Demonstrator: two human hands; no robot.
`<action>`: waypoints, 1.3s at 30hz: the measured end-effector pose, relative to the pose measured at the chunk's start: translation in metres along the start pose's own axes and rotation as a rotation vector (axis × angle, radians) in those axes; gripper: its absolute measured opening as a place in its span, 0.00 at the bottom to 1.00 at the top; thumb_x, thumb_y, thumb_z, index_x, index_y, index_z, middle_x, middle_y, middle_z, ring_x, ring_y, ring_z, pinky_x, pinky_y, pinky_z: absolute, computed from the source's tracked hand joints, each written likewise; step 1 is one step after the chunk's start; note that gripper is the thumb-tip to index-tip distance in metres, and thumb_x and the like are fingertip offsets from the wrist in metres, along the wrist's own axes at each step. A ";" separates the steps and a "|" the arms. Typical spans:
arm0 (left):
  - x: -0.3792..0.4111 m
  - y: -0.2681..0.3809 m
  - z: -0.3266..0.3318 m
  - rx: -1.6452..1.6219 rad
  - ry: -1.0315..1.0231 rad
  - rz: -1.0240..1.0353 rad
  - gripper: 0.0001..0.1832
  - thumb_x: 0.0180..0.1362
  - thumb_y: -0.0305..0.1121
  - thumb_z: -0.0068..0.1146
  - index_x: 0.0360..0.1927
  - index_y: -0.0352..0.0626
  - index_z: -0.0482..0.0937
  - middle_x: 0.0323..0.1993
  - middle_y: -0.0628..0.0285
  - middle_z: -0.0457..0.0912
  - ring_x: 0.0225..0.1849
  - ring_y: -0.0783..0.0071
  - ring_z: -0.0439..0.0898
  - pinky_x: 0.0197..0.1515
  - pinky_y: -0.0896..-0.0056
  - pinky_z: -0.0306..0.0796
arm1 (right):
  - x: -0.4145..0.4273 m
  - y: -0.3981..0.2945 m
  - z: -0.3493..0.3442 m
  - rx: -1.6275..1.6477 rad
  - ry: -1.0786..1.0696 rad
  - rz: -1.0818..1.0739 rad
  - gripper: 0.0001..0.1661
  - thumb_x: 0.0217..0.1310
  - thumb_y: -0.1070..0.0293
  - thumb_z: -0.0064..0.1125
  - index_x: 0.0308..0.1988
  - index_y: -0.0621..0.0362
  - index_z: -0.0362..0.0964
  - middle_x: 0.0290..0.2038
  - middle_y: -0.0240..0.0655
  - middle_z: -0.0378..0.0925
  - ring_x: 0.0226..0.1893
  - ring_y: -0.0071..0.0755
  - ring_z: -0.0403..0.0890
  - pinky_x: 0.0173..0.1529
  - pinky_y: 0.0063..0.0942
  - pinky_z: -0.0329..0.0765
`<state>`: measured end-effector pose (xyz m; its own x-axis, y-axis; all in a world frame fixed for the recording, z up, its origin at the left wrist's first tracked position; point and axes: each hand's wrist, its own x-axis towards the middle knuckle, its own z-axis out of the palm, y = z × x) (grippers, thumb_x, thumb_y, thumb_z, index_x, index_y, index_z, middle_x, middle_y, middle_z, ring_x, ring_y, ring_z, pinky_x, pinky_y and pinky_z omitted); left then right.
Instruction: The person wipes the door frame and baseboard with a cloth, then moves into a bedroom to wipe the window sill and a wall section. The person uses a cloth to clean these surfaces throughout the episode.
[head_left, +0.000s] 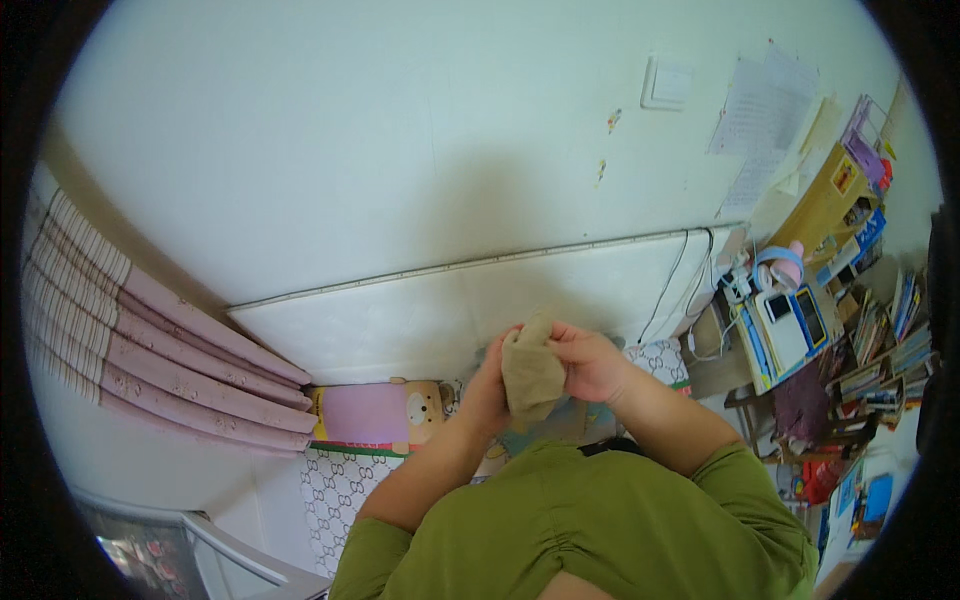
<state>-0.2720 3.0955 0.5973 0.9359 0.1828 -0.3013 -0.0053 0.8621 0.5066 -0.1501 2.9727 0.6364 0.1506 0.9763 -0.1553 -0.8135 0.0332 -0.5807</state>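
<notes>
A bunched piece of beige cloth (534, 375), perhaps a sock, hangs in front of my chest. My left hand (489, 379) grips its left side, and most of those fingers are hidden behind the fabric. From the other side, my right hand (592, 361) pinches the upper part between thumb and fingers. The top of the cloth is rolled or folded and sticks up between both hands. Below them lies a bed with a patterned white sheet (345, 495), partly covered by my arms and green shirt.
A purple pillow with a bear face (367, 414) lies by the pink curtain (202, 360). The white headboard (420, 322) runs along the wall, with black cables (675, 277) over it. At right stands a cluttered desk (787, 330) beside several books (870, 330).
</notes>
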 end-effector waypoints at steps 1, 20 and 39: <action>0.000 -0.010 0.010 -0.097 -0.029 -0.051 0.22 0.69 0.47 0.38 0.57 0.42 0.67 0.52 0.61 0.74 0.52 0.70 0.74 0.52 0.66 0.69 | -0.002 -0.002 -0.011 -0.442 0.044 -0.096 0.20 0.62 0.67 0.51 0.53 0.58 0.66 0.47 0.39 0.75 0.45 0.42 0.77 0.48 0.37 0.74; 0.174 0.201 0.239 1.430 0.746 1.964 0.10 0.49 0.28 0.55 0.37 0.40 0.76 0.33 0.54 0.72 0.40 0.52 0.68 0.44 0.54 0.62 | -0.186 -0.058 -0.241 -1.009 0.661 -0.252 0.12 0.61 0.70 0.55 0.44 0.64 0.73 0.37 0.36 0.79 0.36 0.27 0.78 0.40 0.24 0.75; 0.213 0.197 0.211 1.798 0.838 2.130 0.04 0.46 0.25 0.49 0.24 0.48 0.74 0.26 0.58 0.71 0.34 0.56 0.70 0.34 0.55 0.58 | -0.217 -0.038 -0.263 -1.075 0.869 -0.202 0.12 0.57 0.70 0.60 0.41 0.63 0.76 0.36 0.36 0.80 0.36 0.27 0.79 0.42 0.26 0.76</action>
<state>0.0008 3.2045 0.8034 0.0820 0.0160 0.9965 0.3727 -0.9278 -0.0157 -0.0043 2.7030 0.4817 0.8301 0.5180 -0.2066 0.0284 -0.4092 -0.9120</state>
